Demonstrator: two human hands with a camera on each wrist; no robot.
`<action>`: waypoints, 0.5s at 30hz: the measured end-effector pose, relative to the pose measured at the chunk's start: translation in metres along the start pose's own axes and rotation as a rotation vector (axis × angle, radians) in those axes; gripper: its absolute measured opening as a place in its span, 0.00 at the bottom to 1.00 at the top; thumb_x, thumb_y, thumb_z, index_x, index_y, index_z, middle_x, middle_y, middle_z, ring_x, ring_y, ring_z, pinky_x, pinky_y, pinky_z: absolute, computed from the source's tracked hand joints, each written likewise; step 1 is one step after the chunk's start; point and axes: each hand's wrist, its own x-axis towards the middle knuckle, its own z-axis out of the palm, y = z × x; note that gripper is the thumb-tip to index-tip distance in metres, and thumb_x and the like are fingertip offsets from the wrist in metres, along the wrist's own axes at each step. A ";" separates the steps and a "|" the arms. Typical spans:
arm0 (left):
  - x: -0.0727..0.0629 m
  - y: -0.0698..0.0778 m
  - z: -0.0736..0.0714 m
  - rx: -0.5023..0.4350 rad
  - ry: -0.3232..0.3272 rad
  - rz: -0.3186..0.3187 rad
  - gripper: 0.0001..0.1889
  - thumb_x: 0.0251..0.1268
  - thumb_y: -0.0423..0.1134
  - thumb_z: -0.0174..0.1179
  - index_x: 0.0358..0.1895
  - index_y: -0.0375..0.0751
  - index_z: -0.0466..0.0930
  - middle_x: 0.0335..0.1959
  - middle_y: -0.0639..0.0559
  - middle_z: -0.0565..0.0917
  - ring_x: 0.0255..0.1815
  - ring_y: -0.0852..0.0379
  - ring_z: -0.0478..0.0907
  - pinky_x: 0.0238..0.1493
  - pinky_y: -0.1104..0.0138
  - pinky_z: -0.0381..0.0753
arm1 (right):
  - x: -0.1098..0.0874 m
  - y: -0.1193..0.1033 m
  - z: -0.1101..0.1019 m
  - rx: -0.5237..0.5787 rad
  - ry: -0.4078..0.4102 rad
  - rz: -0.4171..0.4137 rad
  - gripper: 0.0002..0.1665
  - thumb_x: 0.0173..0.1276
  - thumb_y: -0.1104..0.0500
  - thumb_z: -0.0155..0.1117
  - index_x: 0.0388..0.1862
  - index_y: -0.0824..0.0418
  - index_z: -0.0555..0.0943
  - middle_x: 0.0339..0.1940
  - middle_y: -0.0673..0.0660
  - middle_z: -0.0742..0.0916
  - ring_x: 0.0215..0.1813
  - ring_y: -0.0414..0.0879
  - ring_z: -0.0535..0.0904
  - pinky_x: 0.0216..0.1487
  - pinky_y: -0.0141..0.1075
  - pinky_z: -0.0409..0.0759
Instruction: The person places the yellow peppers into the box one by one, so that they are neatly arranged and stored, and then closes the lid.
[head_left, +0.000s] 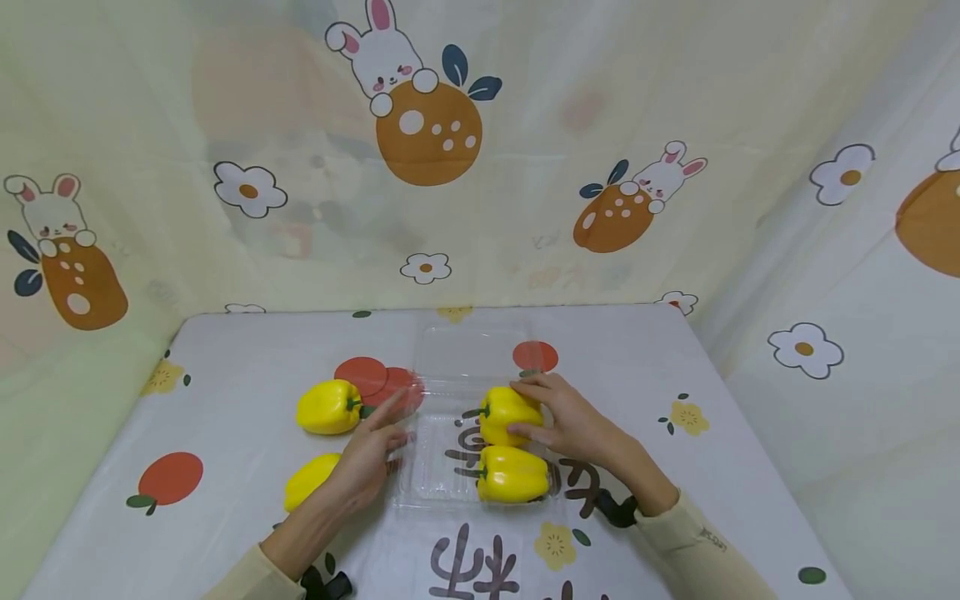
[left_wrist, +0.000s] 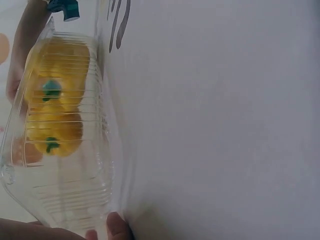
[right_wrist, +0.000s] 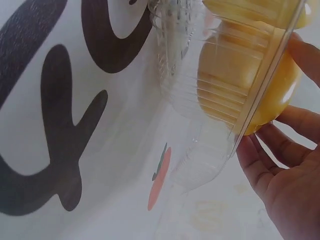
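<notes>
Right hand (head_left: 557,417), head view: what is it doing?

— Gripping a yellow pepper (head_left: 508,415), thumb on the near side, fingers over the far side. Pepper sits in the right half of a clear plastic box (head_left: 433,475), stem toward 9 o'clock.

— Neighbours?

— Second pepper (head_left: 513,475) at 6 o'clock of the gripped one, touching it, also in the box. Stem likewise toward 9.

— Left hand (head_left: 366,460)?

— At the box's 9 o'clock rim, index finger stretched toward 1. Cannot tell whether it pinches the plastic.

— Further out?

— Third pepper (head_left: 327,407) on the printed tablecloth (head_left: 247,408), about 11 o'clock from the left hand, stem toward 3. Fourth pepper (head_left: 309,479) at 8 o'clock, partly hidden by the left arm. Clear lid (head_left: 468,346) spread open at the box's 12 o'clock. Beyond, rabbit-print curtain (head_left: 300,92).
</notes>
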 end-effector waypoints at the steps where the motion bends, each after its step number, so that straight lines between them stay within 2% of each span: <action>1: 0.000 0.000 0.000 0.000 -0.001 0.002 0.38 0.78 0.29 0.41 0.85 0.66 0.56 0.87 0.47 0.59 0.73 0.39 0.65 0.60 0.55 0.66 | 0.000 0.000 0.000 -0.003 0.006 -0.006 0.40 0.68 0.47 0.77 0.74 0.63 0.78 0.72 0.61 0.80 0.73 0.60 0.75 0.74 0.58 0.77; 7: 0.000 0.001 0.000 0.000 -0.006 0.012 0.37 0.79 0.30 0.41 0.86 0.65 0.55 0.87 0.47 0.59 0.69 0.41 0.66 0.56 0.57 0.66 | -0.003 0.004 0.000 -0.009 0.035 -0.037 0.40 0.67 0.47 0.78 0.73 0.62 0.78 0.72 0.60 0.80 0.73 0.59 0.75 0.75 0.58 0.76; 13: 0.002 -0.001 0.000 -0.009 0.004 0.005 0.37 0.79 0.30 0.42 0.85 0.65 0.56 0.87 0.48 0.61 0.67 0.42 0.67 0.54 0.58 0.66 | -0.014 0.014 -0.003 0.051 0.064 -0.040 0.42 0.66 0.48 0.79 0.77 0.55 0.75 0.78 0.59 0.77 0.78 0.62 0.72 0.76 0.65 0.72; 15: 0.002 -0.002 0.000 -0.008 0.005 0.007 0.37 0.78 0.29 0.42 0.85 0.65 0.57 0.86 0.47 0.61 0.67 0.42 0.67 0.54 0.58 0.66 | -0.018 0.017 -0.004 0.093 0.071 -0.027 0.44 0.67 0.49 0.78 0.80 0.53 0.72 0.79 0.59 0.75 0.78 0.62 0.71 0.74 0.66 0.74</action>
